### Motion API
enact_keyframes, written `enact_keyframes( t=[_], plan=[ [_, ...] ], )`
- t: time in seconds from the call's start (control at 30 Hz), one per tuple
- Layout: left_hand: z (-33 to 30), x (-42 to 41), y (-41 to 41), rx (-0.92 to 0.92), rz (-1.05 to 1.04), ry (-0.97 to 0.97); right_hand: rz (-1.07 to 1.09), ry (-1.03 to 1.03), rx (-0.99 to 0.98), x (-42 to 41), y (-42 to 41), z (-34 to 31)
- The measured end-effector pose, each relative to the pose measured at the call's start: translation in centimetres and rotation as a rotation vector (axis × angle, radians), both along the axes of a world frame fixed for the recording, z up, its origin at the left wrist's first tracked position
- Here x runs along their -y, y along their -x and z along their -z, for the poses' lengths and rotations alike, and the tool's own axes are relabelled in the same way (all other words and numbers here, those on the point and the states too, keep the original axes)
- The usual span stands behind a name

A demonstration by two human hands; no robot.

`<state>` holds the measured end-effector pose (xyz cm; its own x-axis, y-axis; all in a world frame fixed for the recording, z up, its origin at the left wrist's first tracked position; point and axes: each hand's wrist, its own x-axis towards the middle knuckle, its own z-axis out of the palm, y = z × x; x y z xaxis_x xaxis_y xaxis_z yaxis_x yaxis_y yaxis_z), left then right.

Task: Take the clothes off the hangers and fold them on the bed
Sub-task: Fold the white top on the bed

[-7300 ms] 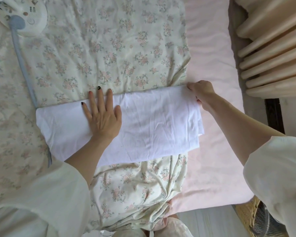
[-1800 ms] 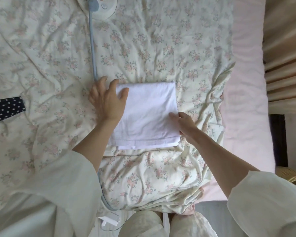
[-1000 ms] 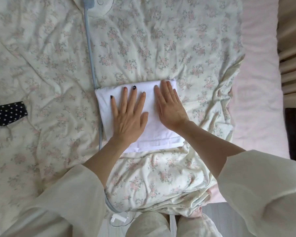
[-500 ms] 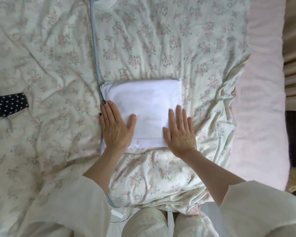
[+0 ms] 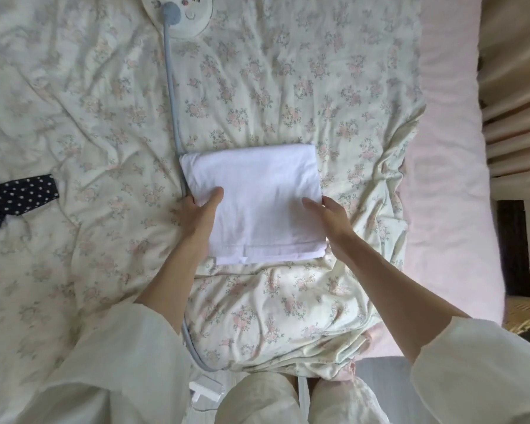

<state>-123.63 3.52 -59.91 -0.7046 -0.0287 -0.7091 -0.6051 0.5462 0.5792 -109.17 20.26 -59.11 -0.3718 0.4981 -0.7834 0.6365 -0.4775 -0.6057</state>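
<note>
We see folded garment (image 5: 253, 203) at frame centre; left hand (image 5: 200, 214) and right hand (image 5: 331, 214) pinch its sides, thumbs on top. Folding looks finished; next we judge level lift, setting aside.

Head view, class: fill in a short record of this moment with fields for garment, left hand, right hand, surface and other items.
garment: white cloth, folded into a flat rectangle
left hand: grips the cloth's left edge, thumb on top
right hand: grips the cloth's right edge, thumb on top
surface: floral quilt over a pink sheet
other items: dotted dark garment at far left; grey cable running under the cloth to a round white device
</note>
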Motion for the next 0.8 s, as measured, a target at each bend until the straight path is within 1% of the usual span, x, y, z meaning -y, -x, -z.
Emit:
enact_keyframes(
  t=[0.1,0.2,0.3,0.4,0.47,0.67,0.8],
  plan=[
    [0.0,0.5,1.1,0.201,-0.005,-0.015,-0.019,0.245,-0.056,-0.2,0.5,-1.4],
    [-0.9,0.7,2.2,0.404,0.043,-0.151,0.022,0.413,-0.137,-0.1,0.5,-3.0],
    [-2.1,0.4,2.2,0.438,0.087,-0.264,0.077,0.486,-0.214,-0.5,-0.7,-3.9],
    [-4.2,-1.0,1.2,0.453,0.102,-0.388,0.132,0.53,-0.274,-1.7,-3.2,-5.0],
    [-5.5,-2.6,0.1,0.46,0.141,-0.416,0.185,0.545,-0.301,-2.9,-5.4,-5.7],
    [-8.5,-10.1,-6.6,0.486,0.307,-0.361,0.387,0.496,-0.348,-6.3,-14.2,-7.8],
    [-9.5,-16.2,-14.2,0.556,0.478,-0.327,0.523,0.422,-0.353,-8.7,-23.7,-8.7]
  ],
)
